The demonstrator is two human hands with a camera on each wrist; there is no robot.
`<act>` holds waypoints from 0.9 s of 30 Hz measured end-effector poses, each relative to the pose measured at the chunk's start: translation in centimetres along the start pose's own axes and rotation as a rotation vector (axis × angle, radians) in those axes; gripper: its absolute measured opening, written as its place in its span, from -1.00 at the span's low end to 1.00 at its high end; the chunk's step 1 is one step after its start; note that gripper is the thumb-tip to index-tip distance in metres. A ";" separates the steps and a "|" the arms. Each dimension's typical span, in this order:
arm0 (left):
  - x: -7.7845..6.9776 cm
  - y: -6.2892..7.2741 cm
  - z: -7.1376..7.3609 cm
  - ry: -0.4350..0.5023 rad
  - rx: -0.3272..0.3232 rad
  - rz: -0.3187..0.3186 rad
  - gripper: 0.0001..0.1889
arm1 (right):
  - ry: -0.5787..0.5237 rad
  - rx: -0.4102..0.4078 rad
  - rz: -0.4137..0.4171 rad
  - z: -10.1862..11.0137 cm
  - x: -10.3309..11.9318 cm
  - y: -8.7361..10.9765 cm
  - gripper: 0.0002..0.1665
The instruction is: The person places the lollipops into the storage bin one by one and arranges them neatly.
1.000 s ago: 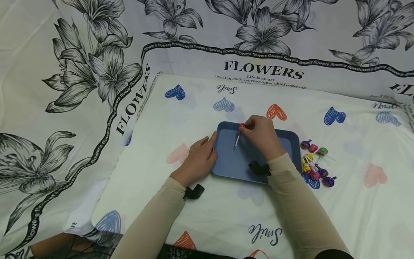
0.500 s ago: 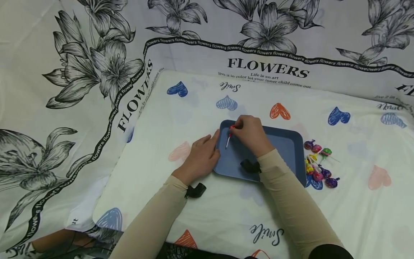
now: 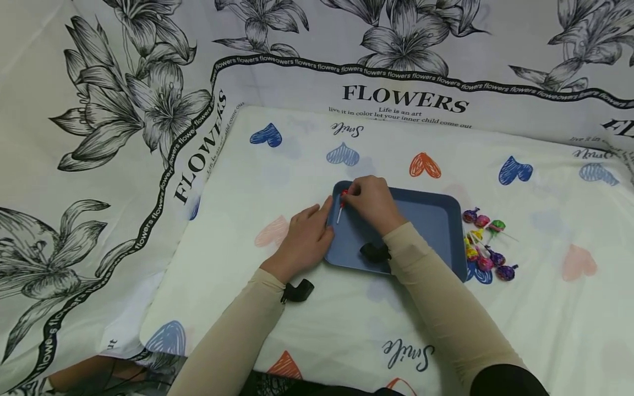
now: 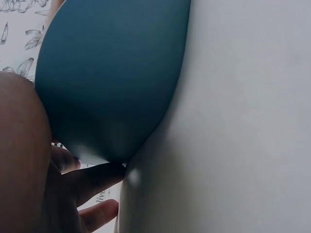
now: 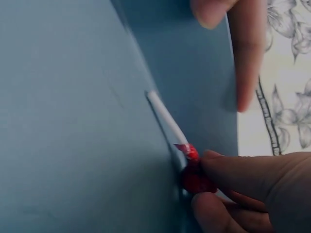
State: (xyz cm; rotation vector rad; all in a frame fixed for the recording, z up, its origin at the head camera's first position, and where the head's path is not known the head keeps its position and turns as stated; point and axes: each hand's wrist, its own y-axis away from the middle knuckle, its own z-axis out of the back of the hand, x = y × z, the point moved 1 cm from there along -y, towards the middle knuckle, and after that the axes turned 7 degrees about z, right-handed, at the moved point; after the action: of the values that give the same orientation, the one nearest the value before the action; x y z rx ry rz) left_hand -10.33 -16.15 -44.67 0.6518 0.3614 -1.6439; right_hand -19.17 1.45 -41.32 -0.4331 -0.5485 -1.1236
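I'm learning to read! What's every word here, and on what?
"FLOWERS": white black-flowered cloth.
"Life is an art": there.
"live it in color let your inner child come": there; ending blurred.
"flowers", repeated: its wavy black band.
"Smile": cream heart-patterned cloth.
Unreadable: shiny coloured lollipop wrappers, other scraps.

**Dressed in tan and black**

Wears a long, plain, tan left sleeve (image 3: 238,330) and a matching right sleeve (image 3: 453,302), both fairly close-fitting, lightly creased and reaching down to the wrists. Carries a small black left wrist unit (image 3: 297,291) at the sleeve's end — blocky, with rounded corners — and a similar black right wrist unit (image 3: 375,252), both jutting inward. Shows a broad black piece (image 3: 507,380) towards the right elbow, too cropped to tell its full shape. Bare at the left grip (image 3: 305,236) and right grip (image 3: 373,201).
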 end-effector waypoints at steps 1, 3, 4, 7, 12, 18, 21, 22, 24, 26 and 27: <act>0.0 0.0 0.1 0.004 -0.005 0.000 -0.30 | 0.001 0.002 0.005 -0.1 0.1 -0.1 -0.78; 0.0 0.0 0.2 0.010 -0.014 -0.004 -0.30 | 0.004 0.002 0.020 -0.3 0.3 -0.2 -0.79; 0.0 0.0 0.3 0.012 -0.016 -0.006 -0.30 | 0.007 0.002 0.025 -0.3 0.3 -0.3 -0.79; 0.0 0.0 0.3 0.015 -0.016 -0.005 -0.30 | 0.025 0.010 0.039 -0.4 0.4 -0.4 -0.79; 0.0 0.1 0.2 0.014 -0.014 0.009 -0.30 | 0.036 0.021 0.038 -0.5 0.3 -0.2 -0.79; -0.1 0.2 0.0 0.026 -0.013 -0.003 -0.30 | 0.034 0.015 0.033 -0.3 0.3 0.3 -0.79; -0.1 0.2 -0.1 0.023 -0.005 -0.009 -0.30 | 0.043 0.020 0.018 -0.1 0.3 0.6 -0.77; -0.1 0.2 -0.1 0.022 -0.001 -0.009 -0.30 | 0.047 0.022 0.010 -0.1 0.2 0.7 -0.76; -0.2 0.3 -0.2 0.022 0.002 -0.008 -0.30 | 0.057 0.028 0.001 0.0 0.2 0.9 -0.76; -0.2 0.4 -0.1 0.027 0.000 -0.007 -0.30 | 0.067 0.036 -0.008 0.0 0.2 1.0 -0.76; -0.2 0.4 -0.1 0.029 -0.002 -0.007 -0.30 | 0.072 0.041 -0.011 0.0 0.2 1.1 -0.76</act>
State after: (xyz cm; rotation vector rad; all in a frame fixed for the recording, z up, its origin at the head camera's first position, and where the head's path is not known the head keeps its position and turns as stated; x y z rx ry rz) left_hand -9.90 -15.97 -44.56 0.6738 0.3864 -1.6420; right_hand -18.10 1.69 -41.19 -0.3535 -0.5107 -1.1326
